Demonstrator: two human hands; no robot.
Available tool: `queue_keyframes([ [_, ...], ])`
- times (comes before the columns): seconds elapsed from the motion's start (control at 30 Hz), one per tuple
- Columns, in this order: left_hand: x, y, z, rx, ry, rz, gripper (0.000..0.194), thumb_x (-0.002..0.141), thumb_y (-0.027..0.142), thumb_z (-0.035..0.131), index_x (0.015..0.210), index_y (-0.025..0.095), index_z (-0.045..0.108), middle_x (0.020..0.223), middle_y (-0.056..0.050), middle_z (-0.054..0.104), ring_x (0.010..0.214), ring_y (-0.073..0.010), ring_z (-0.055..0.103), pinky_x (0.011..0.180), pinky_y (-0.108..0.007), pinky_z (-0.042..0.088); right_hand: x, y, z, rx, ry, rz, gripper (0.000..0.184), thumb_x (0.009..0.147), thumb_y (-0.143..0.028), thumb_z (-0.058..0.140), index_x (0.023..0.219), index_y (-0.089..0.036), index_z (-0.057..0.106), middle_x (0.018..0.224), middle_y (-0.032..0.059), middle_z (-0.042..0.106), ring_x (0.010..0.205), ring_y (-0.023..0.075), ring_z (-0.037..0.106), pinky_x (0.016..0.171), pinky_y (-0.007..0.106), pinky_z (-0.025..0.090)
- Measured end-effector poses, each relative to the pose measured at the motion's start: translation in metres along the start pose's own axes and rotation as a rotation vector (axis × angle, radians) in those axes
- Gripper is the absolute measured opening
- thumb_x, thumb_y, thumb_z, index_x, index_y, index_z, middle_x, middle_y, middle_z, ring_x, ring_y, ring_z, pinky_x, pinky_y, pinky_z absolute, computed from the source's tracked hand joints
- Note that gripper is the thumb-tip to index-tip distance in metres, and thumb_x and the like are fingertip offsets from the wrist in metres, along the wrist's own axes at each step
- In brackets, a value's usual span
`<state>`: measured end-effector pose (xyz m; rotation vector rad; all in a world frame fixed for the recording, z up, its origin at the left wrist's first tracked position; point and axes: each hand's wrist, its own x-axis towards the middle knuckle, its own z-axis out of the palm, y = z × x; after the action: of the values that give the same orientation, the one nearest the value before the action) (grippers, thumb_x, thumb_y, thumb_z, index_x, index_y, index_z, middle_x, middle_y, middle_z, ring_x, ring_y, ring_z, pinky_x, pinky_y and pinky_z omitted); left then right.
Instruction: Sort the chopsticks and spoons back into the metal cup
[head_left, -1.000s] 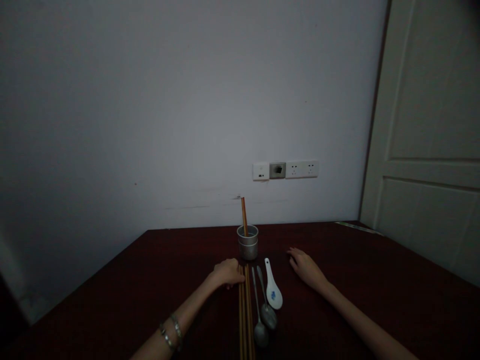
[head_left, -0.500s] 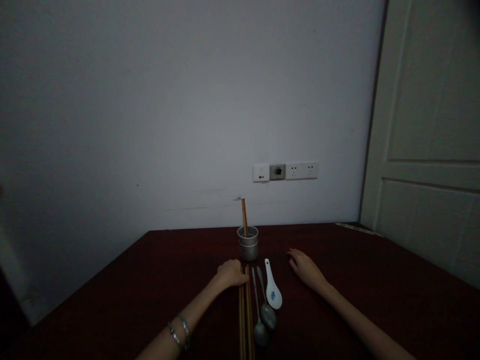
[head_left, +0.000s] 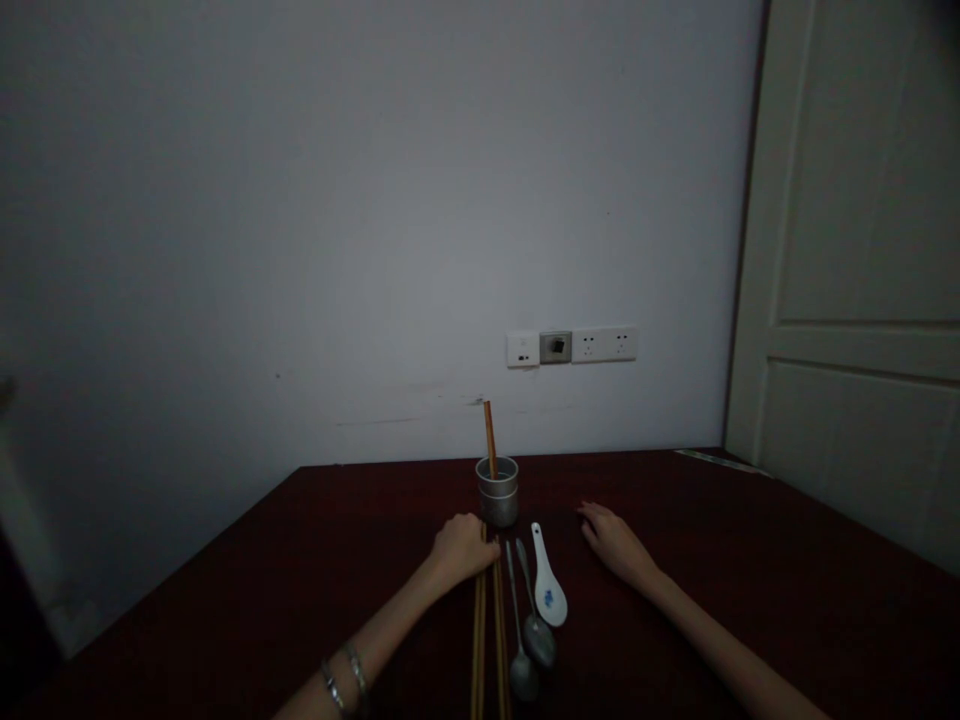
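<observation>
My left hand [head_left: 459, 548] is closed around the upper part of a pair of wooden chopsticks [head_left: 478, 640]; its fingertips are partly hidden. A second pair of chopsticks [head_left: 501, 635] lies just to the right, close to my thumb. Beyond the hand stands a metal cup [head_left: 498, 505] with chopsticks [head_left: 490, 440] leaning in it. Two long-handled metal spoons [head_left: 523, 680] [head_left: 539, 642] lie to the right of the chopsticks, and a white soup spoon [head_left: 550, 598] with a blue mark is beside them. My right hand [head_left: 616, 540] rests on the table, fingers stretched out and holding nothing.
The dark red table [head_left: 337, 520] meets a pale wall [head_left: 375, 250] at its back edge. Sockets and a switch [head_left: 571, 346] are set in the wall. A panelled door [head_left: 855, 250] stands at the right, and a thin strip [head_left: 724, 462] lies near the table's back right corner.
The left pair of chopsticks has swung slightly left at its near end, widening the gap to the other pair. My right hand still rests in its place.
</observation>
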<state>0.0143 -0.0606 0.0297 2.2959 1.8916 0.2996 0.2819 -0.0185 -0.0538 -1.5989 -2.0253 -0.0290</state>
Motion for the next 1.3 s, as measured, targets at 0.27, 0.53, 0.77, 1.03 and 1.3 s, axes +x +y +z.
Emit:
queue_keyframes([
  [0.27, -0.011, 0.030, -0.065, -0.102, 0.225, 0.136, 0.022, 0.067, 0.027, 0.048, 0.061, 0.012, 0.063, 0.057, -0.004, 0.058, 0.050, -0.0106, 0.050, 0.047, -0.021, 0.028, 0.019, -0.046, -0.056, 0.607, 0.151, 0.108, 0.029, 0.073, -0.027, 0.046, 0.091, -0.012, 0.065, 0.092, 0.0120, 0.067, 0.088, 0.0224, 0.061, 0.084, 0.037, 0.044],
  [0.53, -0.019, 0.057, -0.104, -0.243, 0.478, 0.186, 0.019, 0.069, 0.028, 0.048, 0.059, 0.013, 0.056, 0.050, 0.002, 0.049, 0.047, -0.0081, 0.039, 0.046, -0.021, 0.024, 0.007, -0.161, -0.128, 1.413, -0.399, 0.038, 0.037, 0.066, -0.032, 0.063, 0.099, -0.014, 0.062, 0.090, 0.0096, 0.065, 0.079, 0.0191, 0.062, 0.068, 0.034, 0.052],
  [0.77, -0.018, 0.061, -0.102, -0.308, 0.528, 0.177, 0.016, 0.067, 0.028, 0.051, 0.059, 0.015, 0.054, 0.053, 0.001, 0.051, 0.050, -0.0092, 0.041, 0.049, -0.021, 0.026, 0.005, -0.176, -0.123, 1.282, -0.314, 0.000, 0.039, 0.068, -0.043, 0.062, 0.095, -0.015, 0.065, 0.075, 0.0038, 0.066, 0.070, 0.0157, 0.061, 0.060, 0.027, 0.051],
  [1.03, -0.016, 0.057, -0.100, -0.349, 0.503, 0.264, 0.018, 0.071, 0.032, 0.050, 0.062, 0.016, 0.053, 0.055, 0.001, 0.050, 0.051, -0.0086, 0.041, 0.050, -0.021, 0.027, 0.008, -0.172, -0.125, 1.218, -0.274, -0.001, 0.041, 0.070, -0.047, 0.059, 0.096, -0.015, 0.065, 0.074, 0.0043, 0.066, 0.067, 0.0148, 0.061, 0.057, 0.025, 0.051],
  [1.3, -0.012, 0.051, -0.103, -0.669, 0.339, 0.387, 0.020, 0.072, 0.032, 0.052, 0.071, 0.013, 0.058, 0.059, 0.002, 0.049, 0.054, -0.0083, 0.044, 0.050, -0.019, 0.032, 0.008, -0.172, -0.129, 1.235, -0.274, 0.004, 0.047, 0.066, -0.048, 0.061, 0.099, -0.013, 0.064, 0.075, 0.0079, 0.066, 0.068, 0.0182, 0.063, 0.056, 0.027, 0.050],
])
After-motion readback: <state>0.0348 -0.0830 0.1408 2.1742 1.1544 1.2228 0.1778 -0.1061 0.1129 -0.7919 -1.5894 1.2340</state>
